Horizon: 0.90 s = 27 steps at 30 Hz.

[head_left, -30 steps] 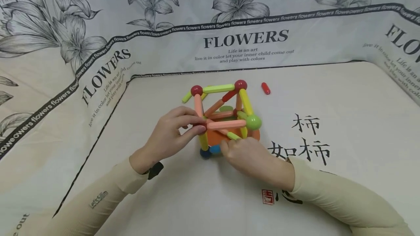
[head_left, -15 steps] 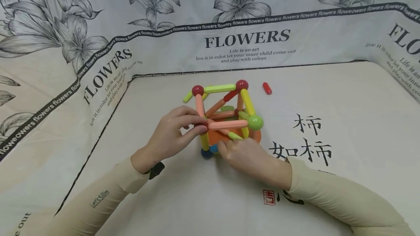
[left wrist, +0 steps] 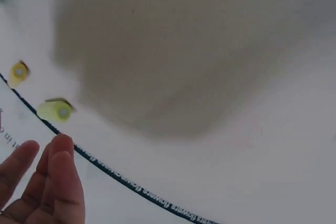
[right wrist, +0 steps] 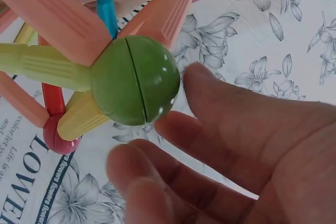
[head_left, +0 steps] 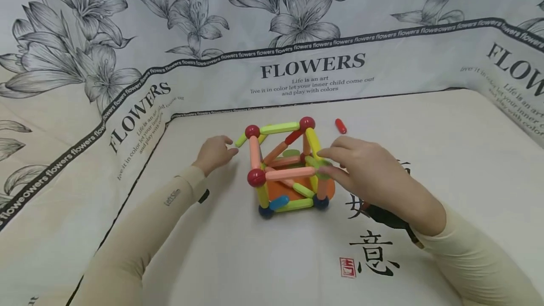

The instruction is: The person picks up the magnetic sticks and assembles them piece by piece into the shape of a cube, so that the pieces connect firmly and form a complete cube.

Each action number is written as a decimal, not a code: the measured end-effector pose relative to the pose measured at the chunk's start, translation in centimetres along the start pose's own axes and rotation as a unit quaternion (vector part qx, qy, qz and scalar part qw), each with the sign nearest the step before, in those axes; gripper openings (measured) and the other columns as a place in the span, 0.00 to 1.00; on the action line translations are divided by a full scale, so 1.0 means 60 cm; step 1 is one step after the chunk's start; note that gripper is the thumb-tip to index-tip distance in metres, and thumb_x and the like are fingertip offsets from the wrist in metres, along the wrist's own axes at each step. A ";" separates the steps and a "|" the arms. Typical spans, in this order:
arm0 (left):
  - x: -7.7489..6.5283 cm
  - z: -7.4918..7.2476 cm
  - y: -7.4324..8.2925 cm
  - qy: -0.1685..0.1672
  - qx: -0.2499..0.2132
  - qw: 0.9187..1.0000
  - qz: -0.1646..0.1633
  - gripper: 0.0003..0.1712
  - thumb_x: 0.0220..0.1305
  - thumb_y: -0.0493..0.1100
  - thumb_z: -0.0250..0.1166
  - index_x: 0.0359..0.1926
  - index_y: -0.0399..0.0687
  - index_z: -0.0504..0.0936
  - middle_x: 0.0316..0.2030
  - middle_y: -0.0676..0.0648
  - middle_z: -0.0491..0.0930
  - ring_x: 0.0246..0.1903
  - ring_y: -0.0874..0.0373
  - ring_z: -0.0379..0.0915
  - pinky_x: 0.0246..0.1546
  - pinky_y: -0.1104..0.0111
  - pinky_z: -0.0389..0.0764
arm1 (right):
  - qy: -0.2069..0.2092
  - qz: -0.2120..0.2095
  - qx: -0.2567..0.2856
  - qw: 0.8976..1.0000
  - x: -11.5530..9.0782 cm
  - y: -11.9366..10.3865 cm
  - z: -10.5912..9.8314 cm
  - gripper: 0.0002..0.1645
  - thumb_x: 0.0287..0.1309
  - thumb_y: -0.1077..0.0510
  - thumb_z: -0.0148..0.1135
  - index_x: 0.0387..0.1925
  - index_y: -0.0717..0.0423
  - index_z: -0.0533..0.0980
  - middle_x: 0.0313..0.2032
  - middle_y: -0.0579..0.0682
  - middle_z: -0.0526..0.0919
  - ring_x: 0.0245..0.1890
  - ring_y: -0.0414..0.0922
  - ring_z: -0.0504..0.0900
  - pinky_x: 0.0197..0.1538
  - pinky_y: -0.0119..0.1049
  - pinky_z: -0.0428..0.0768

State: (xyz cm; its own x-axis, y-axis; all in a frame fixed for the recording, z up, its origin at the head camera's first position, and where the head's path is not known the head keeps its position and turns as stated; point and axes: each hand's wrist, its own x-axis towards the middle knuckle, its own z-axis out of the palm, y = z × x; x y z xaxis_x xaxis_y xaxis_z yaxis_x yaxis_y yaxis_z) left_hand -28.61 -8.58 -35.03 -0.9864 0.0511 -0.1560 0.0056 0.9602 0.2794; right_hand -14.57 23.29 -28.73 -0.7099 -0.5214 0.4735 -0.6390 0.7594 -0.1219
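A frame of coloured rods and balls (head_left: 290,173) stands on the cloth, boxlike, with red balls on top and dark blue balls at its base. My right hand (head_left: 374,174) is at its right top corner, beside the green ball (right wrist: 135,80). In the right wrist view the thumb and fingers lie loosely around that ball, not closed on it; whether the tips touch it is unclear. My left hand (head_left: 216,154) is behind the frame's left side, thumb and fingers apart, nothing between them. Just ahead of its fingertips lies a lime rod (left wrist: 55,110).
A yellow rod (left wrist: 18,73) lies near the lime one. A red rod (head_left: 341,126) lies behind and right of the frame. Inside the frame is an orange panel (head_left: 276,191), and a blue rod (head_left: 279,201) slants at its front. Flower-printed cloth (head_left: 297,13) rises at the back.
My left hand has let go of the front left red ball and moved back toward the lime rod. My right hand has left the lower front and risen to the green ball.
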 end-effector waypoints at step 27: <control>0.005 -0.014 -0.027 0.046 -0.044 0.997 -0.041 0.20 0.61 0.44 0.63 0.48 0.33 0.82 0.43 0.37 0.84 0.37 0.50 0.78 0.35 0.65 0.79 | -0.087 0.030 0.099 0.991 -0.010 0.010 -0.012 0.16 0.55 0.55 0.71 0.46 0.53 0.85 0.40 0.46 0.87 0.34 0.38 0.81 0.35 0.29 0.82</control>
State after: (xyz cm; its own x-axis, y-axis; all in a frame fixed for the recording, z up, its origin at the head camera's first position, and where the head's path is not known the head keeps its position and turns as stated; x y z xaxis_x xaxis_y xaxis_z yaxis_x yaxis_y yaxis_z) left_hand -29.03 -10.35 -34.75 -0.9939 -0.0557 -0.0955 -0.0861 0.9323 0.3513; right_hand -14.33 24.35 -28.47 -0.7779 -0.5492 0.3052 -0.6271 0.7092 -0.3221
